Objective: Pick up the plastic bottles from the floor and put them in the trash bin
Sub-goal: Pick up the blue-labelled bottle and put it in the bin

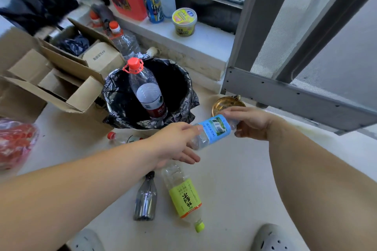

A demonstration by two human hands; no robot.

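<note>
Blue-label bottle [214, 131] (clear) between 2 hands.

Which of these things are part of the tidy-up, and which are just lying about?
Part of the job: blue-label bottle held by left hand and right hand; green-label bottle, dark bottle and red-cap bottle on the floor; bin with a big bottle inside.

Lying about: cardboard boxes, cup, brass dish.

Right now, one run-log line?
both hands on clear blue-labelled plastic bottle | left hand | right hand | black-lined trash bin: large red-capped bottle inside
</note>
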